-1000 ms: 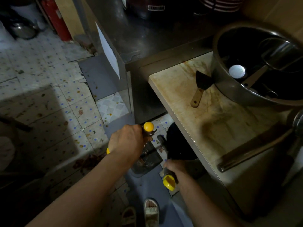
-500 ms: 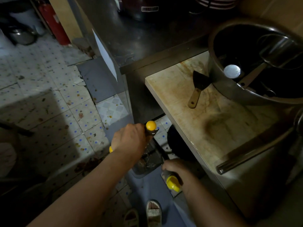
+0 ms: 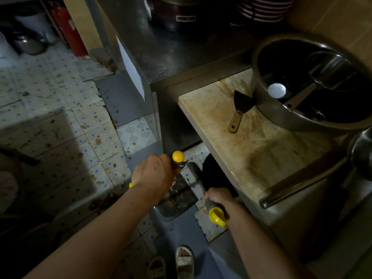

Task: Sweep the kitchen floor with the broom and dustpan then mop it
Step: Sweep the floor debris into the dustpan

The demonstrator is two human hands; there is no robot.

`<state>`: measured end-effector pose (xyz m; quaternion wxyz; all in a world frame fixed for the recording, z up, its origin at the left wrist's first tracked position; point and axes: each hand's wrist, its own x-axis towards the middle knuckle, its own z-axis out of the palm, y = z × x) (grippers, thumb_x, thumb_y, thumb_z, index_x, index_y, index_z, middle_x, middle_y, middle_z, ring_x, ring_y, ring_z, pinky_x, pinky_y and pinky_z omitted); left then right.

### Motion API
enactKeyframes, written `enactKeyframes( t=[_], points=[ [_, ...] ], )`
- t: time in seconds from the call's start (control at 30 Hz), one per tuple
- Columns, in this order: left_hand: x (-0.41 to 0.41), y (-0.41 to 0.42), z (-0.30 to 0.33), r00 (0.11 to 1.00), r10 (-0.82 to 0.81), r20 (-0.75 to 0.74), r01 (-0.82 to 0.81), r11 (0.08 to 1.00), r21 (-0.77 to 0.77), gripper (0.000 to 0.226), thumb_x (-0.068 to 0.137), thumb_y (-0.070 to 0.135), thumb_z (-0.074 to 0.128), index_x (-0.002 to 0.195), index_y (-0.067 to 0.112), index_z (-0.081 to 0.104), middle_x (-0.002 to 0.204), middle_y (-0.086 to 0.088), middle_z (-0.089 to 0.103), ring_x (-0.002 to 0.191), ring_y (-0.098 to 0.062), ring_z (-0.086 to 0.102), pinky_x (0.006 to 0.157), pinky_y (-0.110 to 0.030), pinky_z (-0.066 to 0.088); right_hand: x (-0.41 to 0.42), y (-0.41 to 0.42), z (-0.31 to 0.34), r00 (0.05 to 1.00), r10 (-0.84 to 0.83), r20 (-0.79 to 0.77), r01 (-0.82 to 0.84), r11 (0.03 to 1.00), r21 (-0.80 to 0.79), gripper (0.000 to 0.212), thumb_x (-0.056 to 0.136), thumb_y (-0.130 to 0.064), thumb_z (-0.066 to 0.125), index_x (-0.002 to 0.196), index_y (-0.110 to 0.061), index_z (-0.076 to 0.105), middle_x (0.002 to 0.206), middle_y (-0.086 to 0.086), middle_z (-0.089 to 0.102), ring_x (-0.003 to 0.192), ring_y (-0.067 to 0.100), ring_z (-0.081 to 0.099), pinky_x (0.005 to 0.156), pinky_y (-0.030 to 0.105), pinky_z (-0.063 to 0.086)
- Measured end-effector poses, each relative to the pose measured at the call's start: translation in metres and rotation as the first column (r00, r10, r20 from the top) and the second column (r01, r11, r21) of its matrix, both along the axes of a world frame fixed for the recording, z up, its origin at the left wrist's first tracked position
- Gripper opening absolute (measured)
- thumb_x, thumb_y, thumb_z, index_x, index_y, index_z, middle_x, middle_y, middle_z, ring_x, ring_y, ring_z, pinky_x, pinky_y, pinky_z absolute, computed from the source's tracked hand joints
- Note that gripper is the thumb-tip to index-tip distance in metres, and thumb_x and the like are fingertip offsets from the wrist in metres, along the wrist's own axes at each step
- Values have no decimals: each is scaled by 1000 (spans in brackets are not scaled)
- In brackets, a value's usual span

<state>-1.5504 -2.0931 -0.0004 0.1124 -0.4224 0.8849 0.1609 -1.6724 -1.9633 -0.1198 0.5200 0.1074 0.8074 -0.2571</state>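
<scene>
Dustpan (image 3: 178, 195): dark pan on the floor (image 3: 60, 125), directly below the viewer, at the foot of the counter (image 3: 251, 154). Holds a small heap of brownish scraps. Its handle rises to a yellow knob.

Broom (image 3: 202, 178): grey stick running from a yellow end cap down and away toward a dark head that sits under the counter edge, just beside the pan. Whether the bristles touch the pan lip cannot be told; the spot is dark.

Left hand (image 3: 153, 176): closed round the pan handle just below the yellow knob, knuckles up, forearm coming in from lower left. Wrist bent slightly down, steadying the pan upright.

Right hand (image 3: 218, 199): wrapped round the grey broom grip just above the yellow cap, forearm coming in from lower right, close alongside the counter.

Progress, as judged: sweeping under way, near a collecting stage, with litter already in the pan. Left to do: much. Scraps and stains are scattered across the patterned tiles to the left, and a reddish-brown clump (image 3: 104, 201) lies near the pan. No mop in view; mopping not begun.

Surroundings: sandals (image 3: 175, 262) at bottom centre. Stained counter carries a scraper (image 3: 239, 109) with a wooden handle, and a large steel pot (image 3: 314, 85) with utensils inside. Red extinguisher (image 3: 69, 27) stands at upper left, well apart.
</scene>
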Motion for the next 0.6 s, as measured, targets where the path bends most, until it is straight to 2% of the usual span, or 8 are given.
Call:
enactKeyframes(
  t=[0.1,0.17,0.2,0.27,0.33,0.4,0.5,0.6],
  points=[
    [3,-1,-2,1000,-3,-8,3,1000,6,30,95,45,47,105,21,60,98,-4,65,90,-23,63,65,-27,40,-11,-2,-11,999,-35,-19,35,999,-9,16,80,1,62,95,5,58,94,24,59,83,34,60,78,41,53],
    [1,1,-4,1000,-7,3,7,1000,-14,27,95,43,48,106,20,59,101,-4,64,93,-24,62,66,-28,40,-14,-2,-17,998,-60,-18,60,998,-10,7,81,2,61,87,5,58,92,24,58,81,33,59,74,39,51],
    [-1,1,-7,1000,-10,15,10,1000,-25,27,95,42,48,107,20,59,103,-4,64,95,-24,62,68,-29,39,-13,-1,-22,999,-47,-12,47,999,-13,7,82,1,61,78,2,56,90,22,58,80,31,57,78,40,51],
    [-7,2,-9,999,-15,33,16,999,-29,28,95,43,49,109,21,58,105,-5,63,97,-25,62,69,-29,39,-7,-1,-27,999,47,0,-47,999,-27,24,87,-2,58,66,-9,48,79,10,54,76,22,52,93,40,49],
    [-12,1,-11,999,-15,33,16,1000,-22,29,94,44,50,107,20,58,104,-6,62,96,-25,62,68,-30,40,3,1,-24,997,77,19,-76,997,-33,28,87,-4,57,65,-15,44,72,3,47,70,16,47,96,36,48],
    [-16,-2,-13,999,-21,29,22,999,-30,25,94,40,52,106,18,57,105,-6,63,95,-26,62,68,-30,41,10,7,-19,993,106,50,-105,994,-18,26,86,-8,58,64,-15,47,70,1,47,65,15,47,82,33,50],
    [-18,0,-9,1000,-12,24,12,1000,-15,34,90,46,56,108,16,58,106,-8,62,96,-28,62,70,-32,43,3,21,-12,992,93,80,-93,996,-11,30,85,-9,59,56,-9,51,54,4,51,50,16,48,52,21,40],
    [-17,5,-6,1000,-2,12,2,1000,1,39,90,49,54,110,16,58,107,-8,62,98,-28,61,73,-32,45,-5,32,-4,996,37,82,-36,999,-20,22,82,-7,62,62,-4,55,60,10,55,51,22,52,49,24,40]
  ],
)
